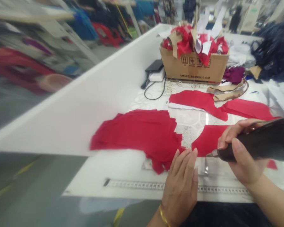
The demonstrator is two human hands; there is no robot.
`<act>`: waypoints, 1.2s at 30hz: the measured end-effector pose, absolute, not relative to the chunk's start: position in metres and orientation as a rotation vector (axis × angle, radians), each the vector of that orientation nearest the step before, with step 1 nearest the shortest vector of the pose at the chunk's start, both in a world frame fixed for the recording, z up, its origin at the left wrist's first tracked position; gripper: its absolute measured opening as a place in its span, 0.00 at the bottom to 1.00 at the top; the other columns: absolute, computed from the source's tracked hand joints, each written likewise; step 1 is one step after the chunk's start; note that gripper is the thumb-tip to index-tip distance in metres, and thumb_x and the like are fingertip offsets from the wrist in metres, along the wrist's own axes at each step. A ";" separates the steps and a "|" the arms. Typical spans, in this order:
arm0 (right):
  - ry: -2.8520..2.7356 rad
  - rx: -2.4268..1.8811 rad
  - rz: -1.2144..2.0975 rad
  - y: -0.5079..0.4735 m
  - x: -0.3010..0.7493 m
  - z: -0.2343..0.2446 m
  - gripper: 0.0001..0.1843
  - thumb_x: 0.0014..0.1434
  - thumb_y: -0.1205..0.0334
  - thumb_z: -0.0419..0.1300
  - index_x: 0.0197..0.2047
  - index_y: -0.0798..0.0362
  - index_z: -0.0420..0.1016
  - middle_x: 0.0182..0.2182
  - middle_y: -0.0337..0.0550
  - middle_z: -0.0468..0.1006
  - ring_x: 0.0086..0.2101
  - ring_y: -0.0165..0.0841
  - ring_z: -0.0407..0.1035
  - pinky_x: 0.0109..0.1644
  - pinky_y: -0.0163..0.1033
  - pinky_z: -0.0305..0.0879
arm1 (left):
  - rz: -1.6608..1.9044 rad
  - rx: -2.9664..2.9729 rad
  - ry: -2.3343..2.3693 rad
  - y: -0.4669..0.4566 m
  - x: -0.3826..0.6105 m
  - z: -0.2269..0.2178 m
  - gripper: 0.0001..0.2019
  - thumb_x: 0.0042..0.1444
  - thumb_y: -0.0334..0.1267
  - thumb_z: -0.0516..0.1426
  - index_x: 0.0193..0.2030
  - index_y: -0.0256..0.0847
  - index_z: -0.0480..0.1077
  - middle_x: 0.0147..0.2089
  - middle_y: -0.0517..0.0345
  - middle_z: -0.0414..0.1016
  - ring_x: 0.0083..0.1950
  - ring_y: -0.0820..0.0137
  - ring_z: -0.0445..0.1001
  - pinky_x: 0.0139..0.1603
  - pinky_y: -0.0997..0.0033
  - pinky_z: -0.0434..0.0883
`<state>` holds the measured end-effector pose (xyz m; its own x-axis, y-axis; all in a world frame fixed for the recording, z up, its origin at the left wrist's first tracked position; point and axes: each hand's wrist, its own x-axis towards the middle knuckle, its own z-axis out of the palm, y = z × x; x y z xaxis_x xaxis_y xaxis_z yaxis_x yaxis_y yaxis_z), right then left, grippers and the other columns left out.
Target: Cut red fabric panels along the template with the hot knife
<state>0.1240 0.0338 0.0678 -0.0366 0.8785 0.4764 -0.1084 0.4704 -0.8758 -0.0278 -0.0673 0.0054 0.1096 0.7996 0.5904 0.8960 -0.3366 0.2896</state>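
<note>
Workshop table [92, 126], red fabric [137, 135], right fingers [229, 132] round dark handle [255, 148], left fingers [184, 162] spread

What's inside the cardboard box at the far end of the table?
The cardboard box holds a heap of red fabric scraps, tan strips and white strips rising above its rim. Whatever lies lower is hidden by that heap and the box walls.
</note>
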 end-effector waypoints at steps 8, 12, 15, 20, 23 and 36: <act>-1.396 -0.678 0.921 0.031 0.121 0.072 0.11 0.64 0.61 0.66 0.47 0.42 0.69 0.30 0.34 0.72 0.26 0.32 0.71 0.33 0.45 0.75 | -1.033 -2.254 -1.722 -0.066 -0.028 0.005 0.26 0.68 0.24 0.49 0.72 0.29 0.58 0.59 0.46 0.76 0.66 0.61 0.69 0.75 0.56 0.62; -1.412 -0.609 0.996 0.029 0.129 0.080 0.07 0.67 0.63 0.63 0.48 0.44 0.71 0.28 0.33 0.74 0.25 0.30 0.72 0.29 0.38 0.73 | -1.055 -2.242 -1.717 -0.066 -0.027 0.007 0.23 0.68 0.22 0.50 0.68 0.28 0.62 0.59 0.45 0.76 0.68 0.61 0.67 0.77 0.57 0.58; -1.338 -0.598 0.998 0.031 0.139 0.084 0.08 0.65 0.64 0.65 0.48 0.46 0.73 0.29 0.33 0.74 0.25 0.29 0.72 0.28 0.36 0.73 | -1.070 -2.240 -1.702 -0.065 -0.027 0.007 0.21 0.67 0.21 0.50 0.66 0.26 0.64 0.59 0.43 0.75 0.68 0.61 0.66 0.78 0.59 0.55; -1.258 -0.610 0.967 0.033 0.148 0.082 0.10 0.64 0.65 0.66 0.48 0.47 0.73 0.29 0.32 0.73 0.25 0.28 0.72 0.28 0.36 0.74 | -1.064 -2.258 -1.674 -0.065 -0.028 0.007 0.20 0.67 0.22 0.51 0.65 0.24 0.65 0.59 0.43 0.75 0.67 0.60 0.66 0.78 0.59 0.53; -1.269 -0.620 0.921 0.032 0.149 0.080 0.09 0.63 0.68 0.65 0.45 0.48 0.73 0.30 0.33 0.73 0.25 0.28 0.73 0.29 0.38 0.75 | -1.055 -2.260 -1.667 -0.064 -0.027 0.007 0.20 0.68 0.22 0.51 0.65 0.24 0.65 0.58 0.43 0.75 0.67 0.60 0.67 0.78 0.59 0.53; -1.190 -0.700 0.837 0.032 0.176 0.085 0.11 0.61 0.63 0.68 0.46 0.47 0.74 0.27 0.32 0.73 0.24 0.28 0.70 0.27 0.36 0.71 | -1.071 -2.243 -1.647 -0.065 -0.028 0.005 0.30 0.67 0.22 0.53 0.76 0.27 0.54 0.58 0.41 0.74 0.65 0.59 0.68 0.75 0.56 0.60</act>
